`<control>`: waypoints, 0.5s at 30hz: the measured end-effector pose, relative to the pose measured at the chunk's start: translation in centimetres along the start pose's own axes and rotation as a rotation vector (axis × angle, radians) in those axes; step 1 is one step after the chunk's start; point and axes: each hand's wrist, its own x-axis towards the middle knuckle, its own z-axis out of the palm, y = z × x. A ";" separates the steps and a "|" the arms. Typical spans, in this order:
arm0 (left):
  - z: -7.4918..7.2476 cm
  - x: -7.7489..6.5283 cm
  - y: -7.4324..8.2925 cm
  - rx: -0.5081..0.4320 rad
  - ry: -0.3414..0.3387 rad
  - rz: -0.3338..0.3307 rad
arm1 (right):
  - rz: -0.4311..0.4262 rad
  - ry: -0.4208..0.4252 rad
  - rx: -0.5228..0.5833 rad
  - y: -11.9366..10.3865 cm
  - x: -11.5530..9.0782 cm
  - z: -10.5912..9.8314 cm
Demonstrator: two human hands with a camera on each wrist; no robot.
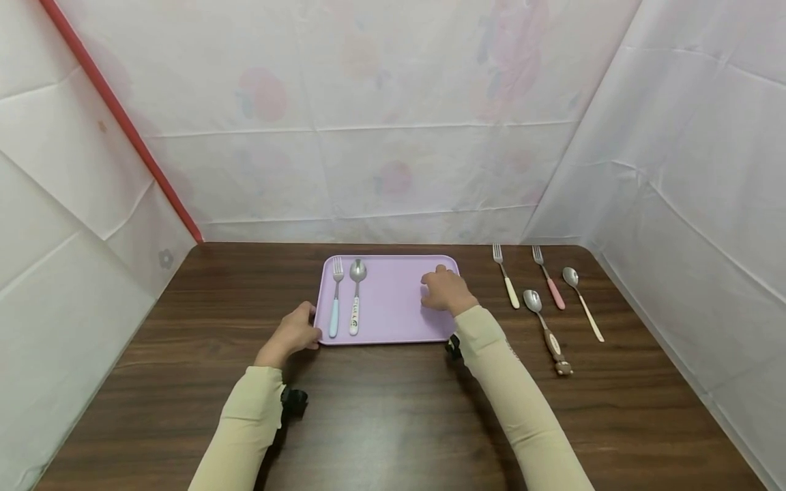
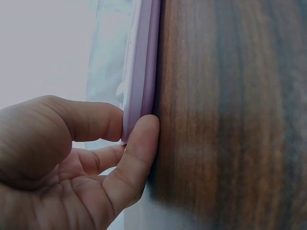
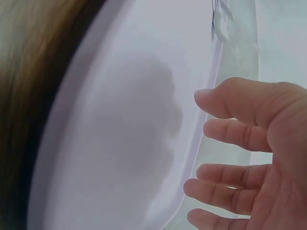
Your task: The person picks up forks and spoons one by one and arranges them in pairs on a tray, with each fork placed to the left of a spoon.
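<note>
A lilac tray (image 1: 393, 300) lies on the table. My left hand (image 1: 296, 329) grips its near left corner; in the left wrist view the thumb and fingers close about the tray's rim (image 2: 142, 72). On the tray's left part, side by side, lie a fork (image 1: 334, 300) with a light blue handle and a spoon (image 1: 355, 296) with a patterned white handle. Over the tray's right part hovers my right hand (image 1: 447, 290), holding nothing. Its fingers (image 3: 232, 134) are spread and loosely bent in the right wrist view, and a shadow falls on the tray below.
Right of the tray lie a yellow-handled fork (image 1: 506, 276), a pink-handled fork (image 1: 548, 277), a spoon (image 1: 543, 331) with a brown animal-figure handle, and a slim spoon (image 1: 583, 303) with a cream handle. White sheeting (image 1: 368, 170) hangs behind and beside the brown wooden table (image 1: 368, 423).
</note>
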 end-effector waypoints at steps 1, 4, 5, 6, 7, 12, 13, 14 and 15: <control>0.0 0.0 0.0 -0.002 -0.001 -0.001 | 0.006 0.003 0.004 0.3 0.0 -0.1; 0.0 0.0 0.0 -0.006 -0.004 -0.003 | 0.032 0.010 0.029 1.3 -0.1 -0.3; 0.1 0.0 0.0 -0.007 -0.003 -0.003 | 0.039 0.010 0.036 1.6 -0.2 -0.3; 0.1 0.0 0.0 -0.006 -0.001 -0.004 | 0.045 0.011 0.043 1.9 -0.3 -0.3; 0.1 0.0 0.0 -0.007 0.000 -0.004 | 0.054 0.009 0.050 2.2 -0.3 -0.4; 0.2 0.1 -0.1 0.001 0.005 -0.008 | 0.077 0.018 0.063 3.7 -0.8 -0.6; 0.2 0.1 -0.1 0.001 0.006 -0.008 | 0.081 0.020 0.063 4.0 -0.9 -0.6; 0.2 0.2 -0.1 -0.001 0.006 -0.006 | 0.085 0.024 0.062 4.3 -1.1 -0.7; 0.2 0.2 0.0 -0.003 0.007 -0.004 | 0.087 0.027 0.062 4.5 -1.2 -0.8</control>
